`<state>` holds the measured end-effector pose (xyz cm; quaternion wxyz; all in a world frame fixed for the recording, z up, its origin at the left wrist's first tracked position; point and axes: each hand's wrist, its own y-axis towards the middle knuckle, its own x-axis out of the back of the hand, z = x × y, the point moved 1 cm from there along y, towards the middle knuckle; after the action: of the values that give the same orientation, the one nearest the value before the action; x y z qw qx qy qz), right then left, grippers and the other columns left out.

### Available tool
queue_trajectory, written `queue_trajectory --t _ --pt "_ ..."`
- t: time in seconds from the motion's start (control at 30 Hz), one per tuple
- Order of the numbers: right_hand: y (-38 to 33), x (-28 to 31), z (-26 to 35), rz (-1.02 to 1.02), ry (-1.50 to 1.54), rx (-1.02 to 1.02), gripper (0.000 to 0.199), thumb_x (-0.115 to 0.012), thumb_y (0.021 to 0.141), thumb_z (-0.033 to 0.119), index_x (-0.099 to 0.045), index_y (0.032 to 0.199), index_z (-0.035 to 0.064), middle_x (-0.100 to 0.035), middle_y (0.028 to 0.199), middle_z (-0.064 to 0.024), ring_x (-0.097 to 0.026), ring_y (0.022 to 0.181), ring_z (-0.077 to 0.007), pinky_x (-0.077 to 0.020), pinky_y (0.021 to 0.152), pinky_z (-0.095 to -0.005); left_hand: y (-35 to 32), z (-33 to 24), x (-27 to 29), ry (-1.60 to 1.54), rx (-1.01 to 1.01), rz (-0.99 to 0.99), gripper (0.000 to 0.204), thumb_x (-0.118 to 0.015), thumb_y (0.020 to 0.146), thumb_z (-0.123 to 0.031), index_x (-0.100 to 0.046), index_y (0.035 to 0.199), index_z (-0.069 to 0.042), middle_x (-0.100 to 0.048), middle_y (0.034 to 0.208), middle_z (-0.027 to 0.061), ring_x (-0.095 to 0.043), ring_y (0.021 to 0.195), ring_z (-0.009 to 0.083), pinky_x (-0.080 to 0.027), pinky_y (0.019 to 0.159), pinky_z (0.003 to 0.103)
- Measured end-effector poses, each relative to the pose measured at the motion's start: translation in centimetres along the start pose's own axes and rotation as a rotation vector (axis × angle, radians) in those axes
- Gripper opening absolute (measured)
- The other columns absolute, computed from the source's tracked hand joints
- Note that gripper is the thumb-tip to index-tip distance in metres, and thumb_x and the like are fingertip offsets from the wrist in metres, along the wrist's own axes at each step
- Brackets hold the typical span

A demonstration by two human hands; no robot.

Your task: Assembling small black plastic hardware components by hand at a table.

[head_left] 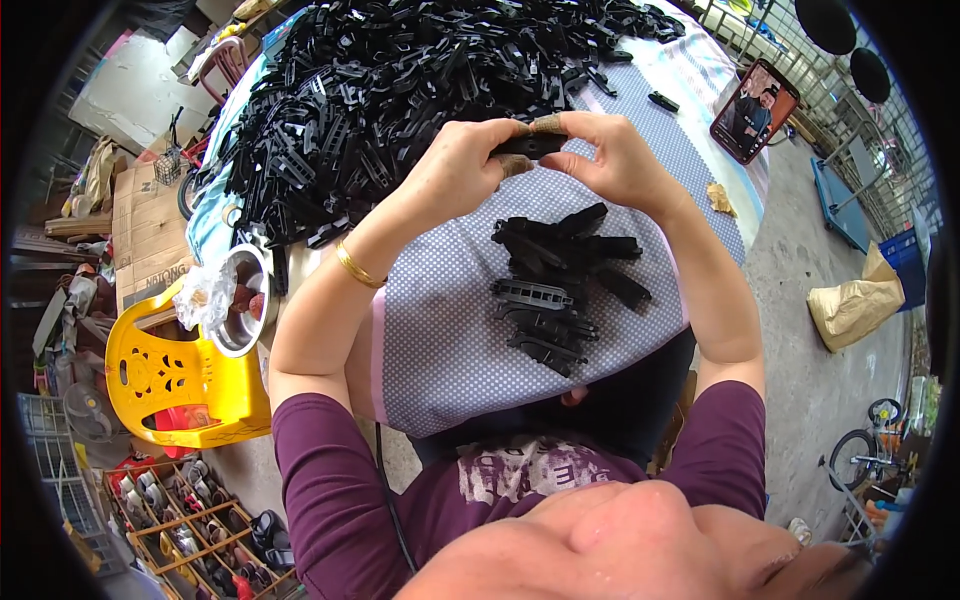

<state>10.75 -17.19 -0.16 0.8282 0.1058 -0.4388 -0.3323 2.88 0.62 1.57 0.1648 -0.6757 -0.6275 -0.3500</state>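
Over the far part of the cloth, my left hand [462, 168] and my right hand [612, 158] grip a small black plastic part [536, 147] between them. Thumbs and fingers of both hands are closed on its two ends, and tan wrapping covers some fingertips. The part's exact kind does not show. Nearer to me, a small heap of similar long black plastic parts [545, 292] lies on the blue-grey dotted cloth [440, 365]. Beyond my hands spreads a large pile of such parts [400, 85], and one loose part [663, 101] rests to its right.
To the left stand a yellow plastic chair [128, 345] and a metal bowl [262, 330] with a clear plastic bag [207, 293]. A phone [755, 112] is propped at the right table edge. A paper sack [855, 308] sits on the floor at right, and a shoe rack [190, 525] at lower left.
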Motion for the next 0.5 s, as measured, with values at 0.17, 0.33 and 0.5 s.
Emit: queue_trajectory --t 0.17,0.33,0.5 --pt "0.1 -0.2 -1.0 -0.003 0.076 -0.038 0.034 -0.069 0.078 0.011 -0.062 0.109 0.0010 -0.067 0.095 -0.0096 -0.062 0.084 -0.0162 -0.0499 0.075 -0.0274 0.1 0.4 0.2 -0.028 -0.019 0.038 0.029 -0.067 0.080 -0.009 -0.062 0.107 0.000 -0.062 0.072 0.0037 -0.052 0.058 0.0070 -0.043 0.053 0.022" --pt "0.9 -0.9 -3.6 -0.020 0.651 -0.285 0.028 -0.057 0.089 0.014 -0.059 0.116 0.0052 -0.065 0.102 -0.0072 -0.061 0.084 -0.0141 -0.0495 0.076 -0.0278 -0.2 -0.2 1.0 -0.033 -0.037 0.182 0.036 -0.071 0.076 -0.020 -0.064 0.105 -0.001 -0.063 0.067 0.0073 -0.058 0.058 0.0148 -0.047 0.056 0.029" --pt "1.2 -3.7 -2.7 0.114 -0.099 -0.004 0.033 -0.056 0.085 0.012 -0.057 0.118 0.0103 -0.060 0.112 -0.0068 -0.053 0.098 -0.0220 -0.0451 0.088 -0.0323 -2.3 -1.8 -2.2 0.186 -0.406 0.440 0.036 -0.072 0.075 -0.024 -0.064 0.104 -0.004 -0.061 0.098 0.0106 -0.056 0.097 0.0241 -0.046 0.082 0.034"
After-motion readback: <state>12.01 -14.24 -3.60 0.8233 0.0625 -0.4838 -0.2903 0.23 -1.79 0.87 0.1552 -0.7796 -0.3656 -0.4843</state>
